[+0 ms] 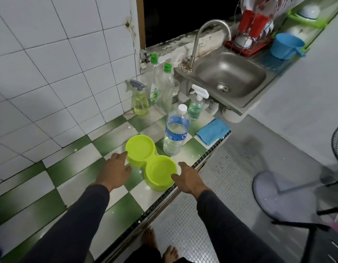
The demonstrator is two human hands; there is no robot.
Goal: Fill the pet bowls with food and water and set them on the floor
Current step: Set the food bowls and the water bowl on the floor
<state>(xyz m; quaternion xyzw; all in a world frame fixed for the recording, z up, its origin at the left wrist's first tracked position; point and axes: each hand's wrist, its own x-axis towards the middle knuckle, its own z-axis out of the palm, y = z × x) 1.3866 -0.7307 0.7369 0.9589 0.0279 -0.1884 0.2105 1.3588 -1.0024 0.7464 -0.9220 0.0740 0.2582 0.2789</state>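
left hand (115,170), right hand (189,177) flanking double pet bowl (151,160), fingertip contact unclear

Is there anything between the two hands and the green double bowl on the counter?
Nothing visible. The left hand and right hand already flank the lime-green plastic double pet bowl; the clear water bottle stands behind it.

Head camera looks steeply down — close over the counter (79,186).

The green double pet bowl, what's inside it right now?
Both cups of the pet bowl look empty: no food, no water. The right hand covers a bit of the near rim.
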